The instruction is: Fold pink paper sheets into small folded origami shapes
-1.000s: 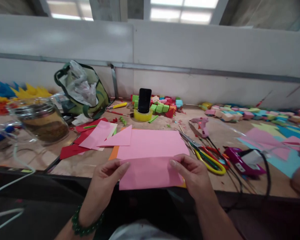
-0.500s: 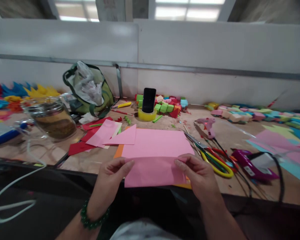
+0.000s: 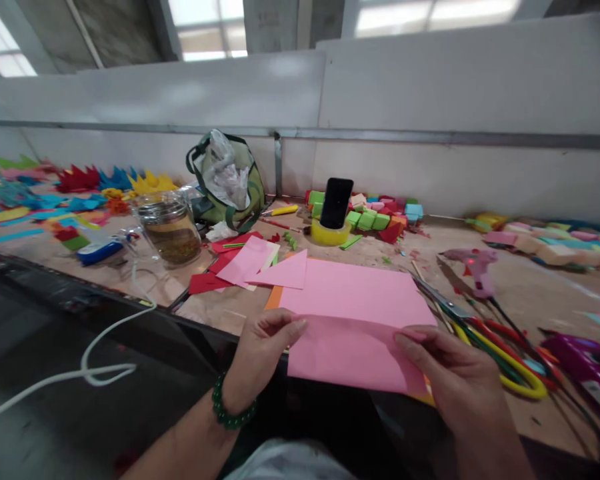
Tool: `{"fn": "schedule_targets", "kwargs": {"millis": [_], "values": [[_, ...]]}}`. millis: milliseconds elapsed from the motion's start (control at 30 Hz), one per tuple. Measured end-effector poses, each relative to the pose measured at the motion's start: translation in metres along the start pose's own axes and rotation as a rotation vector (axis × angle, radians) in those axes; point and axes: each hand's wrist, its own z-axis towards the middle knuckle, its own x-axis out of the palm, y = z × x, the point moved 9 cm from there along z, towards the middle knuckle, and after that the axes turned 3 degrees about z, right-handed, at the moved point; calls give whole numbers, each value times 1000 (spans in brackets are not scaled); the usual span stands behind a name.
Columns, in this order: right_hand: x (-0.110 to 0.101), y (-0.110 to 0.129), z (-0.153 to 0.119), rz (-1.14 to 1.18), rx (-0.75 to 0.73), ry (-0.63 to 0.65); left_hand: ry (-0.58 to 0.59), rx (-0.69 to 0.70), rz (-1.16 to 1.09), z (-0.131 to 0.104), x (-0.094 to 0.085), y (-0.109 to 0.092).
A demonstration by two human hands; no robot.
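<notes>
A pink sheet of paper is stretched between my two hands at the table's front edge. My left hand pinches its upper left corner between thumb and fingers, a green bead bracelet on the wrist. At its upper right corner, my right hand is closed on the same sheet. Behind it lies a larger pink sheet, with orange paper showing beneath. A pink triangular piece overlaps its left edge.
Scissors and a pink glue gun lie at right. A phone stands in a yellow tape roll at the back. A glass jar and a green bag are at left.
The view has swung left, so the table's things appear further right and more of its left end shows. Both hands still hold the pink sheet, which now tilts slightly down to the right.
</notes>
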Motion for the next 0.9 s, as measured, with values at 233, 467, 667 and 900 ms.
{"fn": "schedule_targets", "kwargs": {"millis": [233,467,667,900], "values": [[-2,-7,0,-3,41,-22,-20,24,24,1,0,-4],[0,-16,0,36,84,0,-17,35,17,1,1,-8],[0,-15,0,23,72,0,-35,14,16,-1,1,-9],[2,-6,2,5,23,10,11,43,107,2,2,-11]]}}
